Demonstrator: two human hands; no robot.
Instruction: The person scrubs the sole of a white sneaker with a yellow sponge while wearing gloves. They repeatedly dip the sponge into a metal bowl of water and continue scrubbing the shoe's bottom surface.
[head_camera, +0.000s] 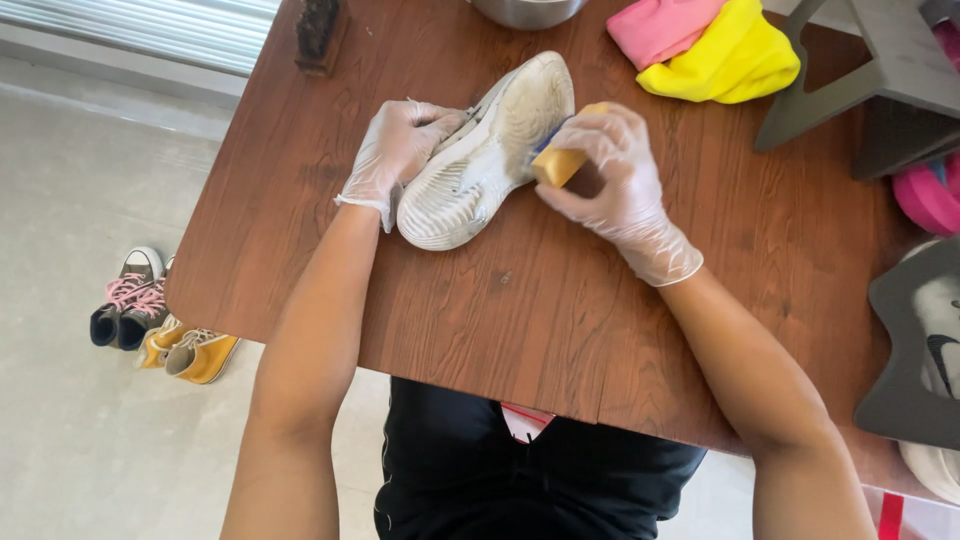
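Shoe-cleaning workshop: wooden table (560, 330), brush (318, 32), cloths (705, 40).

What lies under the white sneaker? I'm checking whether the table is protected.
The white sneaker, sole up, seems to rest directly on the brown wooden table; no cloth shows around it. Directly beneath is hidden.

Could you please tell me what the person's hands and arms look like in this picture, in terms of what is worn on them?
Both the left hand and the right hand wear thin, translucent, whitish disposable gloves, wrinkled and ending in loose cuffs just past the wrists. Above the cuffs both forearms are bare: no sleeves, watch or jewellery show. A black top covers the torso.
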